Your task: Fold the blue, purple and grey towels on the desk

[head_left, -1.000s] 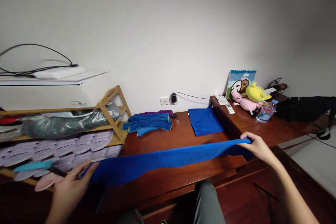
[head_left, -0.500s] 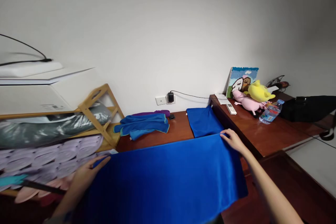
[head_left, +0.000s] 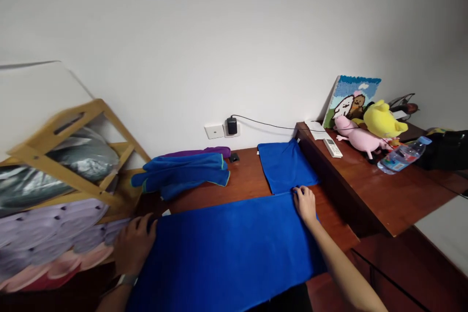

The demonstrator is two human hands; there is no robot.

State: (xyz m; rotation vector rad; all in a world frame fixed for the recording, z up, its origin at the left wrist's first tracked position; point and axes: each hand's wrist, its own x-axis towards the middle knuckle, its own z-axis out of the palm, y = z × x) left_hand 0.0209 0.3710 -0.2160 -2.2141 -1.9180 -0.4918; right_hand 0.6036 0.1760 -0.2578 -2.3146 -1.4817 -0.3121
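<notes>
A wide blue cloth (head_left: 226,248) lies spread over the front of the brown desk (head_left: 250,175), its near part reaching down to the lower edge of the view. At its far left corner, my left hand (head_left: 135,243) has its fingers closed on the edge. My right hand (head_left: 304,202) pinches the far edge near the right corner. Just beyond the right hand lies a smaller folded blue cloth (head_left: 287,165). Crumpled blue cloths with green trim (head_left: 186,173) rest at the back left, against a purple cloth (head_left: 219,151).
On the raised desk at right (head_left: 380,195) are a remote (head_left: 332,147), plush toys (head_left: 383,119), a bottle (head_left: 404,156) and a picture (head_left: 353,100). A wooden rack (head_left: 73,175) with slippers stands at left. A black plug (head_left: 232,125) trails a cable along the wall.
The wide cloth has come down onto the desk with both hands. My right hand has moved slightly left. The view has shifted closer, and the rack looks larger.
</notes>
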